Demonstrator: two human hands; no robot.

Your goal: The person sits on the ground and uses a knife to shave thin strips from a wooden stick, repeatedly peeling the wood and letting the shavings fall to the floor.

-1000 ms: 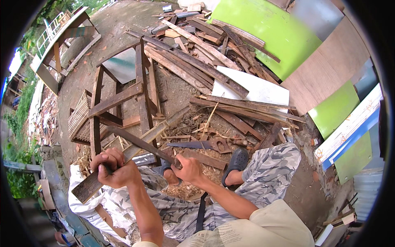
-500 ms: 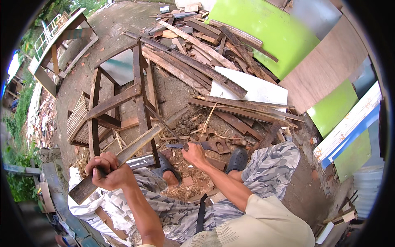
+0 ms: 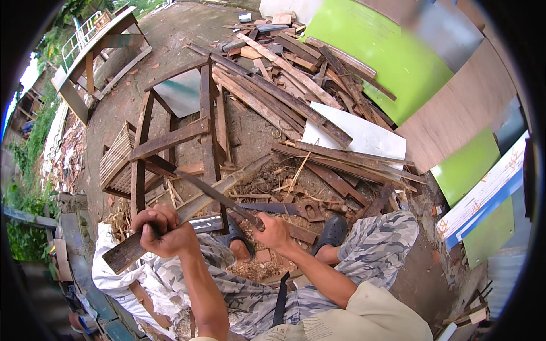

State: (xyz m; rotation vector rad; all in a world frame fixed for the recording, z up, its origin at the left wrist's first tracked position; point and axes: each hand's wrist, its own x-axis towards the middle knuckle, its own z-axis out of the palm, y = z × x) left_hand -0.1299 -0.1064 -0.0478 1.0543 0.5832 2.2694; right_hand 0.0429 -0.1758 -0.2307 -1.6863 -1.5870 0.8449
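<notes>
I see left hand [image 3: 162,230] clamped on wood plank [image 3: 187,219], long axis running lower-left to upper-right. Right hand [image 3: 272,230] grips long blade [image 3: 219,196], laid across plank, nearer its upper end.

Our left hand [image 3: 165,232] is fisted around the near end of a long weathered grey-brown wooden plank [image 3: 187,213], which runs diagonally up and right over our lap. Our right hand [image 3: 272,232] grips the handle of a long dark-bladed machete [image 3: 213,194]; the blade crosses above the plank, tip pointing up-left. We sit in grey camouflage-pattern trousers [image 3: 375,250] and dark slip-on clogs [image 3: 333,232] on bare dirt ground [image 3: 170,34]. A flat rusty hand saw [image 3: 284,209] lies just beyond the right hand. A dark wooden frame [image 3: 170,139] stands ahead, a heap of scrap timber boards [image 3: 296,74] behind it, and bright green flat panels [image 3: 387,51] at upper right.
</notes>
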